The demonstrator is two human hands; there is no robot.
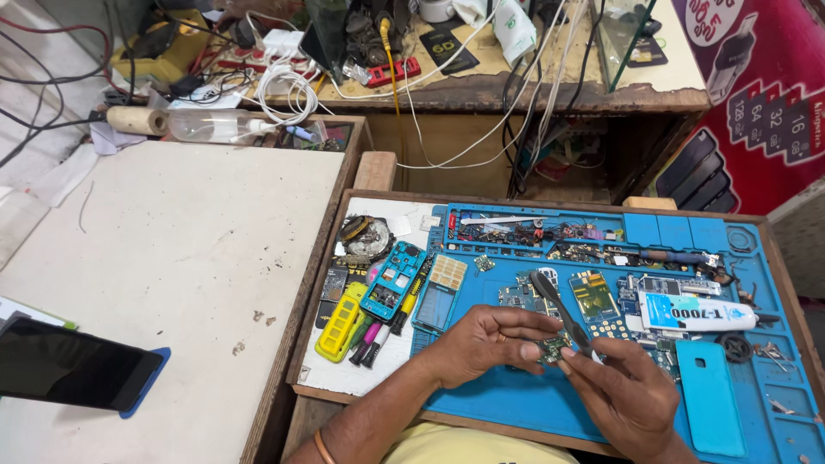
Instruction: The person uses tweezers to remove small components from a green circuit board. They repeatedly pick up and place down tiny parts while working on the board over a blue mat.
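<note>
Over the blue repair mat (516,404), seen from the head camera, both hands work close together near the mat's front edge. The left hand (494,339) is curled, thumb and fingers closed on a small green circuit board (550,348), which it holds just above the mat. The right hand (623,391) is closed around black tweezers (559,305), gripped low on the shaft, with the far end slanting up and away over the mat and the working end at the board.

That board looks thin, light and stiff, with tiny parts on its face, so it is likely fragile; its bare edges seem the safest place to pinch it, much as the left hand does now.

Just beyond the hands lie more phone boards, a keypad board (597,301) and a white glue tube (696,314). A plain blue phone cover (709,391) rests right of the right hand. Left of the mat, on a white sheet, sit a yellow phone frame (339,326), a blue phone frame (393,279) and several pens (374,339). Farther left, on the pale desk (172,249), a dark smartphone (69,365) lies near the front corner.
</note>
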